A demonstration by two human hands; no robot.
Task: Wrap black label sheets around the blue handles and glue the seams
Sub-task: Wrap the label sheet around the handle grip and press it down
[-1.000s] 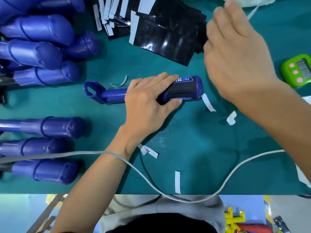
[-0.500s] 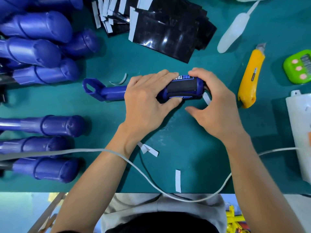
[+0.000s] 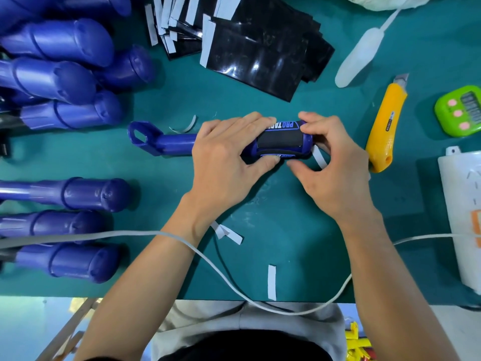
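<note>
As the handle (image 3: 173, 143) lies flat on the green mat (image 3: 286, 217) with its long axis running left to right, looped end to my left and thick grip end between my hands, the coming move turns on that grip end. My left hand (image 3: 229, 157) wraps the handle's middle, fingers curled over the top and thumb on the near side, pinning it down. My right hand (image 3: 335, 157) pinches the grip end, fingertips at the far edge of the black label (image 3: 279, 142) and thumb toward the near edge; I judge it the closer to the seam. A white backing strip (image 3: 318, 157) trails beneath it. Spare label sheets (image 3: 260, 56) lie loose beyond, bare handles (image 3: 59, 74) loose at left; no tray or box holds either.
</note>
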